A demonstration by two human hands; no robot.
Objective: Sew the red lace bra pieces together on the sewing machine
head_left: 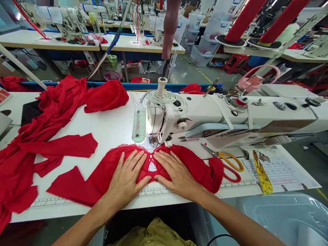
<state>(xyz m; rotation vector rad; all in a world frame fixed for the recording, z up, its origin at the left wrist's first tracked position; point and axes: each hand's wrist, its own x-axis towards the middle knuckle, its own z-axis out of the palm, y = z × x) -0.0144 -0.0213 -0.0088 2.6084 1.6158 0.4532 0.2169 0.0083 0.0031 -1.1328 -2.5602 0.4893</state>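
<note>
A red lace bra (102,171) lies spread on the white sewing table, its crossed centre strips and small gap between the cups in front of me. My left hand (128,172) rests flat on the left cup, fingers stretched toward the sewing machine. On the right cup lies my right hand (176,172), also flat with its fingers extended. The two thumbs point toward each other below the gap without touching. Just beyond the fingertips is the presser foot (153,139) of the white sewing machine (200,116). No part of the bra is gripped.
Red fabric pieces (56,112) are heaped at the left. To the right lie scissors (225,159) with orange and red handles, a yellow tape measure (262,174) and a paper sheet (287,172). A printed ruler (151,192) runs along the table's front edge. A plastic bin (282,212) stands lower right.
</note>
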